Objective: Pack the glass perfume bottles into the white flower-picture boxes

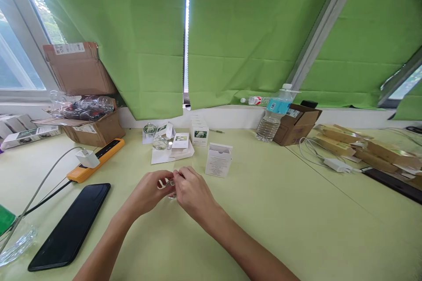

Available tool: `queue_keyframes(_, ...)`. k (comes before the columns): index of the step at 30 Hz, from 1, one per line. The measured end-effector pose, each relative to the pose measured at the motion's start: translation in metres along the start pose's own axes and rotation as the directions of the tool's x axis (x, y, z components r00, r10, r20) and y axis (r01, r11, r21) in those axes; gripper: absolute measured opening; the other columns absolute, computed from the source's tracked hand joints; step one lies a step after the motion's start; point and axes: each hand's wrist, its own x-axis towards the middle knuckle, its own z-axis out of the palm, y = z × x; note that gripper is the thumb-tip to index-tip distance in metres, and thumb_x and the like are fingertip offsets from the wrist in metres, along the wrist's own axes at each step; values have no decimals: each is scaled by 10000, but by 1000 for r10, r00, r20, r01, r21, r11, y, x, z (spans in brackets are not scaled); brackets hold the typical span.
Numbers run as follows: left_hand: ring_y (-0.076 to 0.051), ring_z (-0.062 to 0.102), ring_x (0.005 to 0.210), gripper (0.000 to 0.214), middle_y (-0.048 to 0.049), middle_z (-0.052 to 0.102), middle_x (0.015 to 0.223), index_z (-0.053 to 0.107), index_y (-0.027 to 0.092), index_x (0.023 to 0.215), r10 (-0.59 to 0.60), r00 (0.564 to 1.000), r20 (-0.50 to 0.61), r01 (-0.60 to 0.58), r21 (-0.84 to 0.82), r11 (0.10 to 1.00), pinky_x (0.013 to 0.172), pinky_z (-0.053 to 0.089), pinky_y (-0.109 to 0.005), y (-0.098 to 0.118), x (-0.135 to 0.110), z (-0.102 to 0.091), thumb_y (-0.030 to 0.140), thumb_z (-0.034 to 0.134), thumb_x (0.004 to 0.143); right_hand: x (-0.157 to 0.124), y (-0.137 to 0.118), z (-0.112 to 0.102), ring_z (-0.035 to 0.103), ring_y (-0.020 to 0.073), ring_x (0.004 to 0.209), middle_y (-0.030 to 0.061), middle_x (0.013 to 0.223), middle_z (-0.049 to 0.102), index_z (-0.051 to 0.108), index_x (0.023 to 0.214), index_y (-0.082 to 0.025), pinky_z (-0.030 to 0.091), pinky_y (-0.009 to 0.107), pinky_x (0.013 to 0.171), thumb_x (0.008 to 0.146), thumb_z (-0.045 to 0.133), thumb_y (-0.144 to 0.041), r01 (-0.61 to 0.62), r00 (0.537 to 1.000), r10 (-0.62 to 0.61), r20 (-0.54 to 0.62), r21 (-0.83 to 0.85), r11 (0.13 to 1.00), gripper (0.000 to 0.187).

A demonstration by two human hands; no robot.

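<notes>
Centrally: one small, clear, rounded object [172, 195] between one bare left hand [150, 189], which pinches it, and one bare right hand [194, 189], fingers pressed together, hold hidden; beyond, one upright white cardboard carton [219, 162].

An orange power strip [114, 145] holds a white charger [87, 158]. Nearer than the strip lies a black smartphone [70, 226]; just behind it, an open cardboard carton [105, 128] holds clear plastic packaging [94, 107]; well to the strip's right stand a blue-labelled water bottle [268, 125] and a brown cardboard box [298, 127]; green blinds [132, 30] hang beyond
</notes>
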Motion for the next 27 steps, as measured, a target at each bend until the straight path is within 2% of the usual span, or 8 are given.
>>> queue_keyframes(5,-147,532,703,184,17,638,748,622,219,788,9,1000,3,-9,-9,1000,649,430,-239,1,0,-1,341,494,841,-1,0,2,554,188,861,76,884,618,639,1046,-147,471,287,762,895,510,-184,-49,999,48,7,76,996,202)
queue_keyframes(10,-157,537,707,163,12,657,774,637,223,824,-3,1000,-1,3,-19,1000,642,433,-246,1,-1,-1,330,515,813,-2,-7,5,529,251,865,151,953,609,626,1062,-66,488,358,717,795,581,-121,23,999,-19,38,-117,993,276)
queue_keyframes(16,-156,542,717,168,13,660,799,641,228,855,-9,1000,-5,9,-22,1000,642,433,-242,-1,0,-1,245,487,792,1,-19,5,518,272,834,176,899,603,663,952,-75,487,379,672,767,610,-121,52,996,-36,76,-221,974,198)
queue_keyframes(19,-153,542,722,159,17,662,805,637,231,858,-9,1000,2,9,-33,999,644,431,-239,-1,0,-1,264,490,807,2,-16,5,525,260,846,163,917,605,656,969,-80,482,361,675,774,596,-107,17,998,-7,58,-165,986,205)
queue_keyframes(23,-146,534,702,154,27,654,764,623,229,813,-6,1000,-3,6,-20,1000,633,424,-235,1,0,-1,306,492,834,0,-7,3,541,221,856,105,894,614,639,1012,-117,462,318,696,861,520,-151,-50,999,50,-4,-8,999,195)
queue_keyframes(27,-144,537,699,146,26,650,752,618,221,785,6,1000,5,-6,-24,1000,641,426,-236,2,0,-1,306,506,827,1,-3,1,556,164,803,50,834,615,654,916,-174,429,267,693,918,441,-148,-144,988,152,-41,155,977,214)
